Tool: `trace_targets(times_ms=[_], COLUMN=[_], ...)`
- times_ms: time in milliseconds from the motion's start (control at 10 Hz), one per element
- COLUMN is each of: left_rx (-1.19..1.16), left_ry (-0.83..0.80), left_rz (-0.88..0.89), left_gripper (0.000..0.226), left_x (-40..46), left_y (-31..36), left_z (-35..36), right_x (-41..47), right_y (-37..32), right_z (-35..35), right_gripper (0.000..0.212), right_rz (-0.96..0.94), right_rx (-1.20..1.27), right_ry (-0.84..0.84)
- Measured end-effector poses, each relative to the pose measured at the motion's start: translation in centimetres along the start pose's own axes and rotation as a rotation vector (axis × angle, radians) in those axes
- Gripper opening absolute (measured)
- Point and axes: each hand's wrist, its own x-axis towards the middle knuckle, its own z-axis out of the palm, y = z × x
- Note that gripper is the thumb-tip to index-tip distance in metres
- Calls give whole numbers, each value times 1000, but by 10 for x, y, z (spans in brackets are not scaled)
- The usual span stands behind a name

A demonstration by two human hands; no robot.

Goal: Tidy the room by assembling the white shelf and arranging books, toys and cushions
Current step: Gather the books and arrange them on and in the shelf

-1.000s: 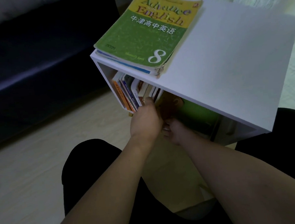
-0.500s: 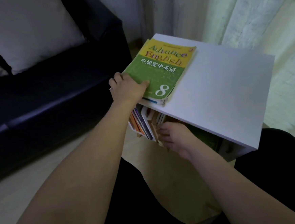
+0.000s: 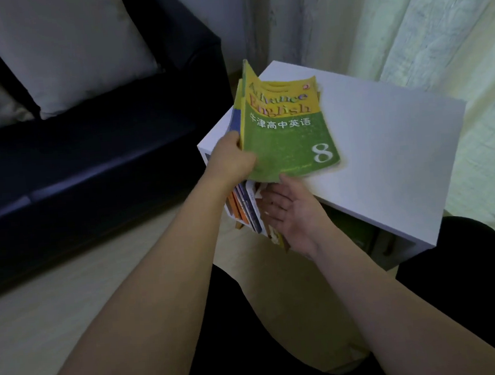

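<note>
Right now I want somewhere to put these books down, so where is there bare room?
The white shelf top is bare right of the green book, toward the curtain. Crowded: the compartment under it, packed with upright books by the right hand.

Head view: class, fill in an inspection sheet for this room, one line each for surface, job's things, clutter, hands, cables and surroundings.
Surface: white shelf top, bare where it shows.
Job's things: green and yellow books lifted, tilted, above the shelf's left corner; row of books standing upright inside the shelf; pale cushion on the dark sofa.
Clutter: nothing seen.
Hands: left hand grips the lifted books at their left edge; right hand open, palm up, under their lower edge.
Cables: nothing seen.
Surroundings: pale curtain behind the shelf, light floor below.
</note>
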Motion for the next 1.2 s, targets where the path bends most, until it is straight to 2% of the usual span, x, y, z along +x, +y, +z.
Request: trace_targets(times_ms=[100, 200, 300, 400, 500, 600, 700, 800, 900, 1000, 1100, 1200], left_rx=[-302, -508, -722, -596, -352, -22, 178, 161, 213, 190, 271, 405], left_ry=[-270, -346, -182, -112, -198, -365, -490, -561, -526, -377, -221, -196], left_rz=[-179, -305, -243, -211, -300, -333, -305, -310, -233, -176, -81, -22], left_gripper=[43, 44, 52, 37, 28, 21, 20, 18, 29, 27, 11, 20], left_x=[-31, -46, -35, -30, -38, -51, -64, -72, -70, -60, -44, -31], left_y=[-36, -63, -65, -64, -75, -83, -85, -80, -75, -73, -70, -68], left_z=[-4, -13, -29, -39, -41, -36, -7, 33, 68, 91, 105, 117], right_x=[-2, -6, -7, -3, 5, 21, 38, 54, 79, 88, 90, 100], right_y=[11, 32, 50, 69, 88, 102, 114, 122, 130, 106, 75, 66], right_z=[1, -9, -29, -54, -79, -97, -109, -127, -155, -157, -144, -144], right_gripper=[30, 24, 35, 41, 47, 31, 30, 38, 46, 58, 47, 28], right_rz=[-53, -90, -34, 95, 268, 324, 333, 355, 330, 238, 217, 216], right_rx=[185, 270, 338, 297, 209, 139, 106, 84, 25, -14, -198, -238], right_ry=[46, 71, 59, 97, 185, 342, 425, 471, 513, 626, 515, 441])
